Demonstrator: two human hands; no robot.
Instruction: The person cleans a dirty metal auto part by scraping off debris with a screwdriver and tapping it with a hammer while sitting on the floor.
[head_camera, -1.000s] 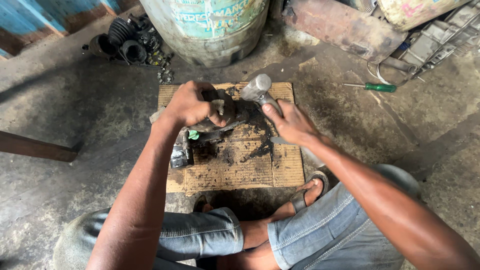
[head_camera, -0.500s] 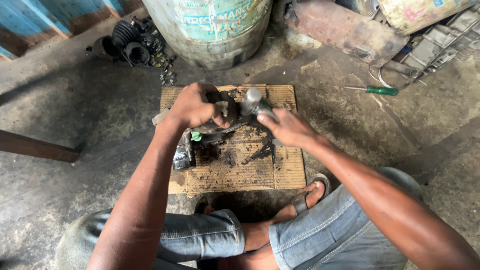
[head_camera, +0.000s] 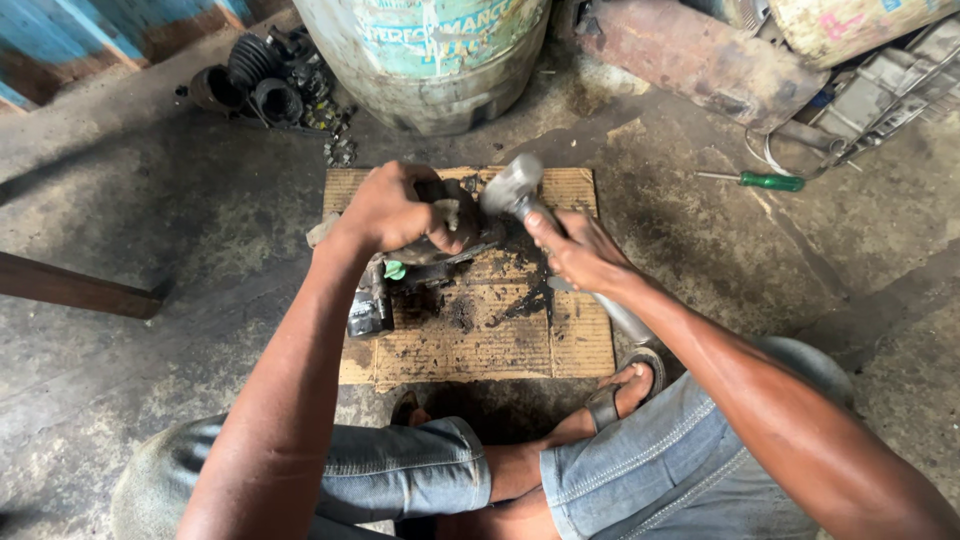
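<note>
My left hand (head_camera: 392, 210) grips a dark, greasy metal part (head_camera: 448, 232) and holds it down on a piece of stained cardboard (head_camera: 575, 340). My right hand (head_camera: 577, 250) is closed around the handle of a metal hammer (head_camera: 512, 186). The hammer's grey head sits just right of the part, close to its top. The handle runs back under my right forearm toward my foot. A second dark greasy piece (head_camera: 370, 305) lies on the cardboard below my left wrist, next to a small green bit (head_camera: 394, 269).
A large worn drum (head_camera: 425, 60) stands just beyond the cardboard. Black rubber boots and small parts (head_camera: 265, 85) lie at the back left. A green-handled screwdriver (head_camera: 755, 180) lies on the concrete at right, near scrap metal (head_camera: 700, 60). A wooden bar (head_camera: 75, 288) juts in from the left.
My right hand has taken up the hammer and its head has swung in toward the part. My left hand has stayed on the part.
</note>
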